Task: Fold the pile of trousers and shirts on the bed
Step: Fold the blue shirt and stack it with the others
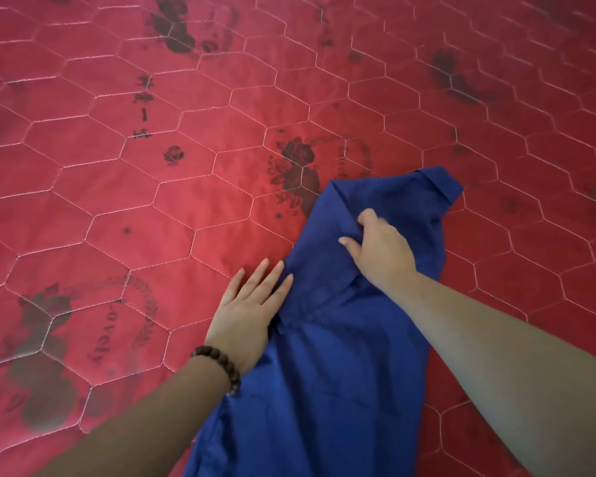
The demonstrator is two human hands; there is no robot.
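A dark blue garment (327, 390) lies lengthwise on the red quilted bed cover (152, 208), running from the bottom edge of the view up to a collar-like end at the upper right. My left hand (246, 311), with a bead bracelet at the wrist, lies flat with straight fingers along the garment's left edge, fingertips touching the cloth. My right hand (379, 249) rests on top of the garment near its upper part, fingers curled into a fold of the fabric and gripping it.
The bed cover is stitched in white hexagons and printed with dark flower motifs and lettering. It fills the whole view around the garment. No other clothes are in view.
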